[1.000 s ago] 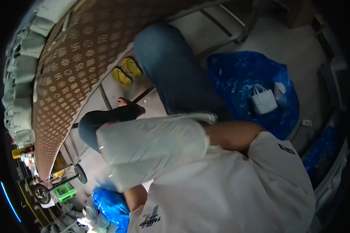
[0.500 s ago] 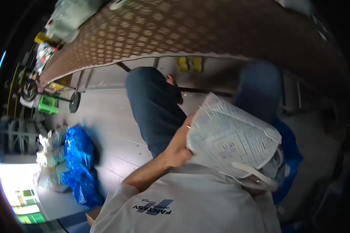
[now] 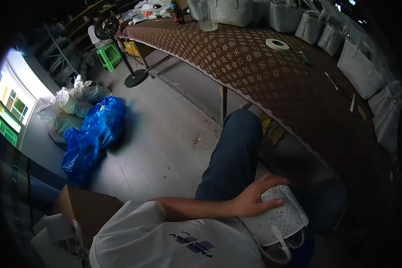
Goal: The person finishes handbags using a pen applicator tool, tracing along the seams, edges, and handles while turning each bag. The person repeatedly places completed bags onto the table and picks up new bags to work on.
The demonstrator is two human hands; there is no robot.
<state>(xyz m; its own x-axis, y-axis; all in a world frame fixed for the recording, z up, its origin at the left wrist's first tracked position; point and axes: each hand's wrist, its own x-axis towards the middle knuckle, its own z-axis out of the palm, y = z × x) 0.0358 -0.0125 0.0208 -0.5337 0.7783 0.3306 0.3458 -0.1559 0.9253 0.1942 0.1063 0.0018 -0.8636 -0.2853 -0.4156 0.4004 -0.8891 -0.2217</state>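
Observation:
My left hand [image 3: 254,198] is closed over one end of a white handbag [image 3: 288,219] with an embossed geometric pattern. The thumb lies across the bag's face. It rests at my lap, tilted, with its pale strap handles [image 3: 279,236] pointing down and to the right. My right hand is out of sight, and the bag's far side is hidden. Beyond my knee, the table [image 3: 236,56] has a brown patterned cover. A roll of white tape [image 3: 277,44] and several similar handbags [image 3: 286,17] are on it.
A clear jug [image 3: 207,18] and a dark bottle [image 3: 177,12] stand at the table's far end. On the floor are a fan [image 3: 136,78], a green stool [image 3: 108,58] and a blue plastic bag [image 3: 98,127]. A cardboard box [image 3: 87,210] sits at my left.
My view has swung to the left and up, showing more of the tabletop. The handbag, still in my left hand, now appears lower, with the hand laid farther over it.

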